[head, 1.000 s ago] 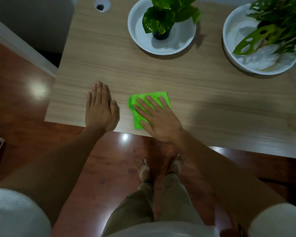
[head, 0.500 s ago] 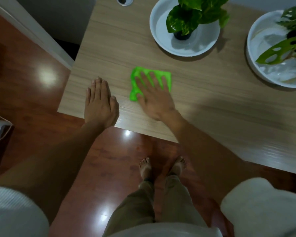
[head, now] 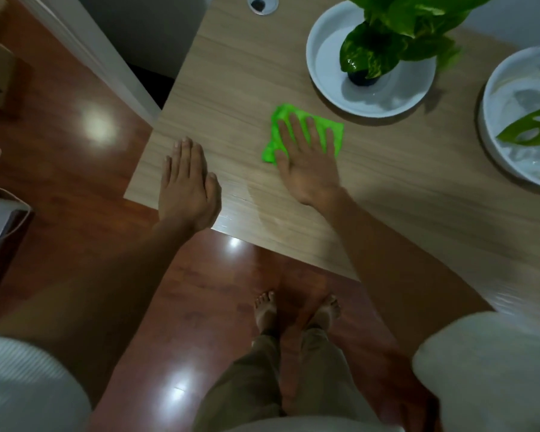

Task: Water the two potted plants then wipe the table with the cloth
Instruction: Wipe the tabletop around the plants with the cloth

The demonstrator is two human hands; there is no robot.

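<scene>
A bright green cloth [head: 333, 130] lies flat on the wooden table [head: 231, 88], just in front of the left plant's dish. My right hand [head: 306, 157] presses on it with straight, spread fingers, covering most of it. My left hand [head: 187, 188] rests flat on the table near its front left corner, fingers straight and together. A leafy potted plant [head: 396, 35] stands in a white dish [head: 331, 98] at the back. A second plant's holed leaf [head: 530, 132] hangs over another white dish [head: 493, 145] at the right edge.
A round cable grommet [head: 262, 4] sits in the table's back left. A wet sheen [head: 250, 210] shows by the front edge. Below the table are the red-brown floor [head: 75, 188], my bare feet [head: 296, 310], and a white door frame [head: 88, 54] on the left.
My right hand has slid the green cloth away from the table's front edge toward the left plant's dish. My left hand has stayed flat near the corner.
</scene>
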